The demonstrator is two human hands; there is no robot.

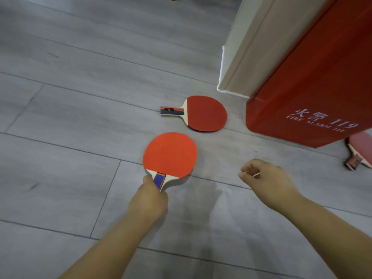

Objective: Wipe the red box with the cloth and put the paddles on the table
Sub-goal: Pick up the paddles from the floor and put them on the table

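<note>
The left hand grips the wooden handle of a round, orange-faced paddle over the grey plank floor; the right hand hangs apart, loosely curled and empty. A second paddle lies flat near the glossy red box, which half hides a blurred third paddle.

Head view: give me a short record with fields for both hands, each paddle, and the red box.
left hand: grips the near paddle by its handle
right hand: fingers curled, touching no paddle; a thin white sliver by them, unclear whether held
second paddle: flat on the floor, handle toward picture left
red box: at picture right, lettered FIRE ALARM 119
third paddle: on the floor, partly hidden behind the red box
cloth, table: not in view
</note>
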